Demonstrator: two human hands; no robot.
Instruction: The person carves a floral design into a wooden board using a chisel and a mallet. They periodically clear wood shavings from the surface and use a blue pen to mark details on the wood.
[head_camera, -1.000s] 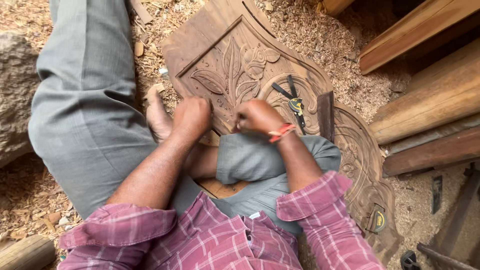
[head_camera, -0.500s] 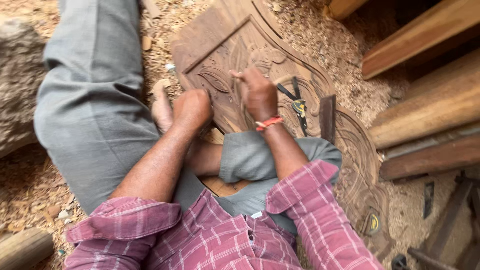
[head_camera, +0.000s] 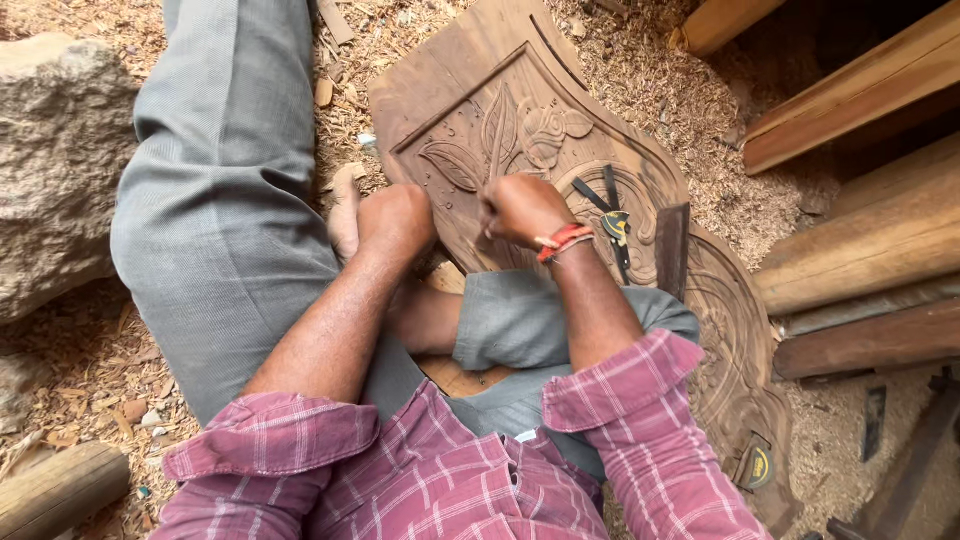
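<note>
Gripping a tool (head_camera: 490, 222) over carved panel (head_camera: 520, 110)

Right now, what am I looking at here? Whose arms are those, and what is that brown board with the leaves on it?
The camera sits on a person's head and looks down, so you see their own arms and legs. They sit on the ground among wood shavings. The brown board is a carved wooden panel with leaves and a flower cut into it. The left hand is closed in a fist by the panel's edge. The right hand, with a red wristband, presses on the carving; any tool in it is hidden. Small tools lie on the panel. A big rock sits left.
</note>
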